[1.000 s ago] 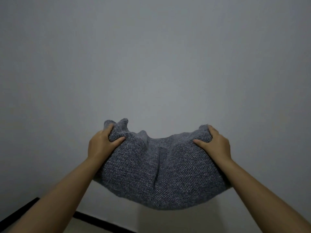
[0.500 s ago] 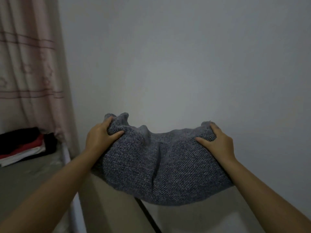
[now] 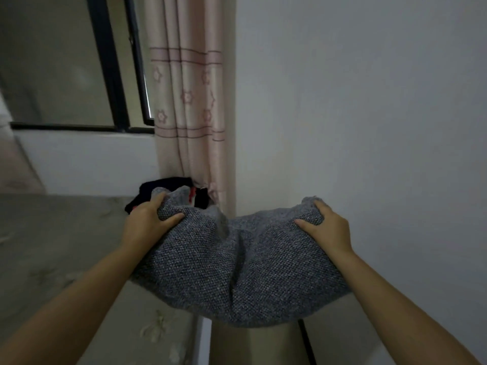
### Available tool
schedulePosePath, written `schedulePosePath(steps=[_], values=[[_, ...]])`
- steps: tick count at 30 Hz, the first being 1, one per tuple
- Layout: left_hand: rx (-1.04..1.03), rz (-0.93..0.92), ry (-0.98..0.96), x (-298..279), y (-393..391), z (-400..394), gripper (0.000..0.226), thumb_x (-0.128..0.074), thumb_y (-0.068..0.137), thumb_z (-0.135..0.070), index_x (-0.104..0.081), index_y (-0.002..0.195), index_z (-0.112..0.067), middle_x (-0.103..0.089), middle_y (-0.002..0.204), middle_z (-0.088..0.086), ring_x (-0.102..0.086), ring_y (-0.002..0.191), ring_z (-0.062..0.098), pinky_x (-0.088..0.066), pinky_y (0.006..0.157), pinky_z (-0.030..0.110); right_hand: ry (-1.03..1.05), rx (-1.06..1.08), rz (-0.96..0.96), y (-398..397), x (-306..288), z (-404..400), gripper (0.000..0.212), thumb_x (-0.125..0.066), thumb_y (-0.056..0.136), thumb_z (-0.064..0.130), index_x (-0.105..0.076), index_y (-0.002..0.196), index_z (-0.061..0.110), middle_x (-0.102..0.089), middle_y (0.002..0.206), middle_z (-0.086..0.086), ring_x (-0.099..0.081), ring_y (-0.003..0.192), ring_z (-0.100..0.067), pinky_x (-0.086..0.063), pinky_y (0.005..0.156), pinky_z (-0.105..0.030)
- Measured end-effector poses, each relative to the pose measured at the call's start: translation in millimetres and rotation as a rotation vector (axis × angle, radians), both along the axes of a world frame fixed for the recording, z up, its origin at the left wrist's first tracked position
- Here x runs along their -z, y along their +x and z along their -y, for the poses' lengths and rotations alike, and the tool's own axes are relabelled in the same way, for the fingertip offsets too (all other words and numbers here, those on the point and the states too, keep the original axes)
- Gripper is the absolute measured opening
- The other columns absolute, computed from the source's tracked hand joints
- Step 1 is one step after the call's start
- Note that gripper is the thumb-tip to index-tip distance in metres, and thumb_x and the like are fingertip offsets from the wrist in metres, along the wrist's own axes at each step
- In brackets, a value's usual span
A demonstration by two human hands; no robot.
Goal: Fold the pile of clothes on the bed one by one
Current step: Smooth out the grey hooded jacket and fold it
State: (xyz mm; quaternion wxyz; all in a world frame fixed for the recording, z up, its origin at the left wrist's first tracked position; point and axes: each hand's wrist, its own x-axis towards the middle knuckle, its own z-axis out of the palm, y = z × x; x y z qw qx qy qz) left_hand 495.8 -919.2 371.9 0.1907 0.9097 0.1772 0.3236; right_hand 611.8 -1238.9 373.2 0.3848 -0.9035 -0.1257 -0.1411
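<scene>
I hold the grey knit garment [image 3: 237,267] up in the air between both hands, my left hand [image 3: 147,222] gripping its left top edge and my right hand [image 3: 326,227] gripping the right, fingers curled into the fabric so it sags in the middle. It hangs over the bed's [image 3: 52,246] edge, near the curtain [image 3: 189,101], with a small pile of dark clothes [image 3: 168,191] just behind it.

Two bare forearms enter from bottom corners, no sleeves visible. Left hand [image 3: 146,224] and right hand [image 3: 326,229] bare: no gloves, rings, watch or bracelet visible. Nails short, unpainted.
</scene>
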Motion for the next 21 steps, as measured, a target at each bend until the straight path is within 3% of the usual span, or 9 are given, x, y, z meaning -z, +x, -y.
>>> schedulePosePath(steps=[7,13,17,21], values=[[-0.182,-0.06,-0.035,11,94,-85,0.076,-0.074,0.072,-0.04,-0.044,0.135,-0.01,-0.06,0.119,0.022,-0.06,0.101,0.038,-0.049,0.082,0.041,0.0,-0.097,-0.075,138,18,-88,0.074,-0.073,0.073,0.04,-0.045,0.134,0.011,-0.056,0.128,-0.015,-0.055,0.113,-0.029,-0.044,0.094,-0.034],[-0.287,-0.13,-0.073,49,178,-135,0.073,-0.073,0.072,-0.04,-0.046,0.133,-0.011,-0.065,0.108,0.023,-0.062,0.09,0.038,-0.049,0.071,0.035,-0.019,-0.211,-0.105,256,48,-154,0.071,-0.075,0.071,0.039,-0.049,0.131,0.011,-0.057,0.126,-0.013,-0.056,0.111,-0.028,-0.044,0.093,-0.032],[-0.353,-0.166,-0.068,71,245,-168,0.07,-0.073,0.072,-0.041,-0.048,0.131,-0.012,-0.068,0.101,0.021,-0.064,0.082,0.035,-0.04,0.058,0.028,-0.013,-0.315,-0.145,350,71,-203,0.07,-0.075,0.072,0.038,-0.048,0.131,0.011,-0.056,0.127,-0.012,-0.056,0.112,-0.027,-0.043,0.095,-0.031],[-0.454,-0.246,-0.098,80,305,-205,0.071,-0.07,0.075,-0.042,-0.042,0.135,-0.015,-0.065,0.109,0.017,-0.062,0.087,0.034,-0.043,0.062,0.03,-0.015,-0.417,-0.211,435,86,-258,0.072,-0.074,0.073,0.038,-0.045,0.134,0.011,-0.056,0.128,-0.013,-0.055,0.112,-0.028,-0.043,0.093,-0.031]])
